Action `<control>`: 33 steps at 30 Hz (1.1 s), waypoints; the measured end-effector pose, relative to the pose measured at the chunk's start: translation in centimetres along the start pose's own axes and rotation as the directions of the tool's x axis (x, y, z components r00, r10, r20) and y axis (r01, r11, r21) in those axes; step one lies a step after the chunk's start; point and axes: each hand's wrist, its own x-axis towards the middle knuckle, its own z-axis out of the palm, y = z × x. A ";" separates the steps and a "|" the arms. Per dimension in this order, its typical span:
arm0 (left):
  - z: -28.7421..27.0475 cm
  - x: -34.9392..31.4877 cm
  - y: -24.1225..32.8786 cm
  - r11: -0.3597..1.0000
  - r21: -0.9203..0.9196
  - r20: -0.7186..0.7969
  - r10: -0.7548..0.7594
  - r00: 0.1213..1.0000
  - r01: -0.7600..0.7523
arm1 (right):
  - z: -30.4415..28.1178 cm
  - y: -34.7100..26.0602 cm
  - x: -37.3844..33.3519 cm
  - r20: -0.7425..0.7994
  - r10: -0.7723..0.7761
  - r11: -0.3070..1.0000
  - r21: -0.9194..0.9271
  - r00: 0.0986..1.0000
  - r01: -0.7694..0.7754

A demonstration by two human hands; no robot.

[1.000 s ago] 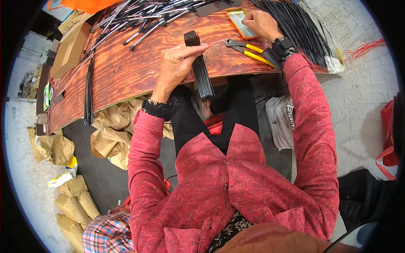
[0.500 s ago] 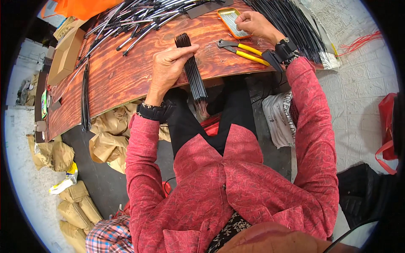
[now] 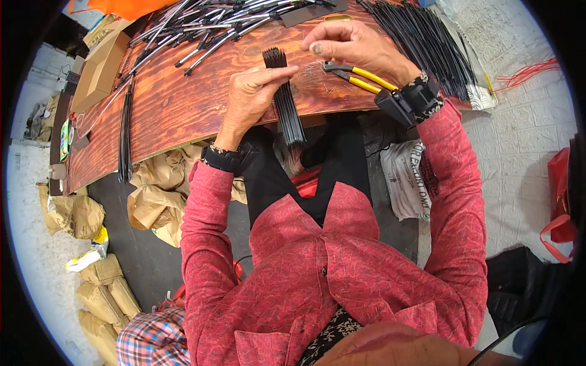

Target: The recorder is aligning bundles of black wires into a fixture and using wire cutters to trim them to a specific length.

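Shifted right hand (image 3: 366,52) leftward from yellow-rimmed tray (image 3: 337,17), cannot tell its grip; clamping black rods (image 3: 287,107) in left hand (image 3: 253,94) across near edge of desk (image 3: 183,116). Could splay them by pinching slackly.

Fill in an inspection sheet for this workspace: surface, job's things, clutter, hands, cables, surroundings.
Surface: reddish-brown wooden table, thin bits scattered near the pliers.
Job's things: bundle of black rods; yellow-handled pliers on the table.
Clutter: silver-and-black rods piled at the far side; cardboard box at left.
Left hand: gripping the bundle.
Right hand: raised near the pliers; any small item held cannot be told.
Cables: red strands at right, kind unclear.
Surroundings: crumpled brown paper, white sack.
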 end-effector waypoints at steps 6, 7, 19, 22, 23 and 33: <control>0.1 0.0 -0.3 1.000 0.011 -0.012 0.023 1.000 -0.023 | 0.3 0.2 0.3 -0.008 -0.252 0.910 -0.343 0.968 0.234; 0.1 0.0 -0.3 1.000 0.010 -0.011 0.024 1.000 -0.024 | 0.3 0.3 0.3 -0.006 -0.266 0.895 -0.372 0.964 0.244; 0.1 0.0 -0.1 1.000 -0.005 0.001 0.019 1.000 -0.019 | 0.3 0.9 0.6 0.008 -0.334 0.837 -0.457 0.942 0.301; 0.1 0.0 0.0 1.000 -0.005 0.002 0.019 1.000 -0.019 | 0.2 1.0 0.6 0.009 -0.335 0.827 -0.476 0.942 0.299; 0.1 0.0 0.1 1.000 -0.004 0.003 0.022 1.000 -0.022 | 0.3 0.9 0.6 0.007 -0.332 0.835 -0.463 0.943 0.297; 0.1 -0.1 0.1 1.000 -0.024 0.004 0.015 1.000 -0.015 | 0.3 0.8 0.5 0.016 -0.346 0.842 -0.436 0.938 0.318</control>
